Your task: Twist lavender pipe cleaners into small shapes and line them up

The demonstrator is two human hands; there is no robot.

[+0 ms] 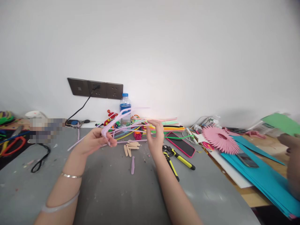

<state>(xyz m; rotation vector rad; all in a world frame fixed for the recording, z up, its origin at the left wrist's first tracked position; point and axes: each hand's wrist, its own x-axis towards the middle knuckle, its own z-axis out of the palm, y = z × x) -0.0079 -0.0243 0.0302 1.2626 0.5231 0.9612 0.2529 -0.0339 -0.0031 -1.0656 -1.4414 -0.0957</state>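
Observation:
My left hand is closed on a bundle of lilac pipe cleaners, whose loose strands fan out to the upper right. My right hand is raised over the table, thumb and fingertips curled together at the far end of some lilac strands. The exact contact there is small and blurred. Between the hands lie several short beige twisted pieces, and nearer me is one short lilac twisted piece. Pliers with yellow and black handles rest beside my right wrist.
Behind my hands are a water bottle and a pile of coloured pipe cleaners. A pink-edged phone lies to the right. Further right are a pink pleated paper disc, blue sheets and another person's hand. Orange-handled scissors lie left.

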